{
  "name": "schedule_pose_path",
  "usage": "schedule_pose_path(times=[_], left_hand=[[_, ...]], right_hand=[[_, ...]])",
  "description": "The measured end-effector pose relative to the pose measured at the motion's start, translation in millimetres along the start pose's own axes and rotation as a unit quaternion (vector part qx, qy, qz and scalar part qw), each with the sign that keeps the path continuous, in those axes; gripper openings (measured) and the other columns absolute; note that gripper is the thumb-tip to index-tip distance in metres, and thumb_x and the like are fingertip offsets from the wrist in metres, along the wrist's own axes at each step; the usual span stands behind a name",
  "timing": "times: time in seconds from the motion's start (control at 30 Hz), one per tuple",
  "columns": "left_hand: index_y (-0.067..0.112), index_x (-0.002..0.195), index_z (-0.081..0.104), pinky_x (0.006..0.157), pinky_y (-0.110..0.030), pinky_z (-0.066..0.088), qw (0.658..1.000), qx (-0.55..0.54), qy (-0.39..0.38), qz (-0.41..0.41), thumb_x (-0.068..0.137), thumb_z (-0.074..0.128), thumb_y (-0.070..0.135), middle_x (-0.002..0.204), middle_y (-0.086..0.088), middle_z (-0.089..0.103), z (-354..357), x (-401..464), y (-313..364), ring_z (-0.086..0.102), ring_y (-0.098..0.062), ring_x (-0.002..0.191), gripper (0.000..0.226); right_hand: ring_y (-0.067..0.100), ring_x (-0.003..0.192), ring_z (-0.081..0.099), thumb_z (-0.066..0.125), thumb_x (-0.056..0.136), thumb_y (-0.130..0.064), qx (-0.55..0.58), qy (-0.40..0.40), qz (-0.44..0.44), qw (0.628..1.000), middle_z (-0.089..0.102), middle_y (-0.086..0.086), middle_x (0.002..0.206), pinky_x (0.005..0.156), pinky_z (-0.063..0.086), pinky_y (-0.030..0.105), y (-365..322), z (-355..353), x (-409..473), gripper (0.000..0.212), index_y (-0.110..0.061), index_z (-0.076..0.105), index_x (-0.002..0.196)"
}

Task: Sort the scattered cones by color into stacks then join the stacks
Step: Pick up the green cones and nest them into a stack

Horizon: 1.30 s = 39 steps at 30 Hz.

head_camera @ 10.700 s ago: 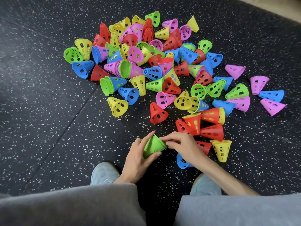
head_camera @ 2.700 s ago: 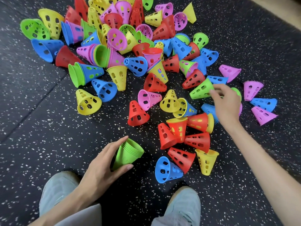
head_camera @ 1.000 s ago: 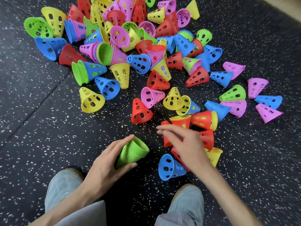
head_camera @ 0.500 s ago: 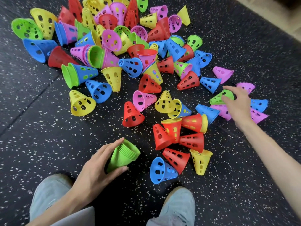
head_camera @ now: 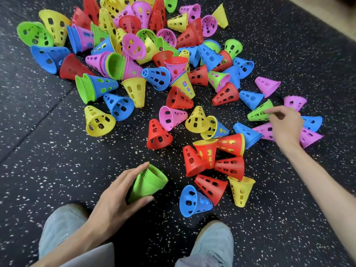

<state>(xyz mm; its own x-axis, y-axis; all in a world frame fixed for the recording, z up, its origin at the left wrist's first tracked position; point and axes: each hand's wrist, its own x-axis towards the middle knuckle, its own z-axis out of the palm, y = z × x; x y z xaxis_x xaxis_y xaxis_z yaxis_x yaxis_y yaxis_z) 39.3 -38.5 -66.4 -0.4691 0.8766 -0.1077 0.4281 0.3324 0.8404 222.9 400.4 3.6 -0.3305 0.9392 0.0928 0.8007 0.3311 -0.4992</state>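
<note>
My left hand (head_camera: 117,197) grips a stack of green cones (head_camera: 149,183) lying on its side near my feet, open end toward the pile. Far to the right, my right hand (head_camera: 285,124) pinches the wide rim of a single green cone (head_camera: 259,112) that lies on the floor among pink and blue cones. Several red, yellow, blue, pink and green perforated cones (head_camera: 159,78) lie scattered across the dark floor ahead. A cluster of red cones (head_camera: 217,160) sits between my two hands.
The floor is black speckled rubber matting (head_camera: 57,155) with a seam running diagonally at the left. My two grey shoes (head_camera: 213,241) are at the bottom edge. A blue cone (head_camera: 192,201) and a yellow cone (head_camera: 240,189) lie just in front of the right shoe.
My right hand has closed its fingers on the green cone at the right, which has shifted slightly. My left hand keeps hold of the green stack in the same place.
</note>
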Motion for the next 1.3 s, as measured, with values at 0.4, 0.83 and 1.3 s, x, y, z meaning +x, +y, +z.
schedule_pose_path(times=[0.4, 0.83, 1.3], left_hand=[[0.05, 0.153, 0.03, 0.102, -0.007, 0.034, 1.0, -0.009, -0.005, -0.006, 0.085, 0.073, 0.051, 0.137, 0.028, 0.049, 0, 1, 0, 0.051, 0.001, 0.127, 0.08], [0.044, 0.155, 0.03, 0.115, -0.028, 0.04, 1.0, 0.003, -0.004, 0.028, 0.09, 0.074, 0.043, 0.151, 0.026, 0.043, -2, 1, 1, 0.046, -0.004, 0.139, 0.078], [0.04, 0.159, 0.028, 0.114, -0.025, 0.037, 0.999, 0.03, 0.038, 0.025, 0.092, 0.075, 0.036, 0.15, 0.019, 0.047, 0, -1, -3, 0.046, -0.008, 0.137, 0.082]], right_hand=[[0.002, 0.083, 0.062, 0.07, 0.092, -0.007, 0.251, -0.049, -0.025, 0.967, 0.065, -0.014, 0.092, 0.082, 0.052, 0.021, -84, 1, -100, 0.036, -0.037, 0.065, 0.111], [0.01, 0.091, 0.068, 0.071, 0.091, -0.006, 0.307, -0.2, -0.042, 0.929, 0.067, -0.01, 0.096, 0.081, 0.053, 0.019, -133, 45, -210, 0.039, -0.042, 0.074, 0.106], [0.001, 0.097, 0.07, 0.07, 0.093, -0.016, 0.28, -0.275, -0.015, 0.92, 0.075, -0.022, 0.098, 0.09, 0.055, 0.028, -143, 67, -256, 0.028, -0.039, 0.077, 0.107]])
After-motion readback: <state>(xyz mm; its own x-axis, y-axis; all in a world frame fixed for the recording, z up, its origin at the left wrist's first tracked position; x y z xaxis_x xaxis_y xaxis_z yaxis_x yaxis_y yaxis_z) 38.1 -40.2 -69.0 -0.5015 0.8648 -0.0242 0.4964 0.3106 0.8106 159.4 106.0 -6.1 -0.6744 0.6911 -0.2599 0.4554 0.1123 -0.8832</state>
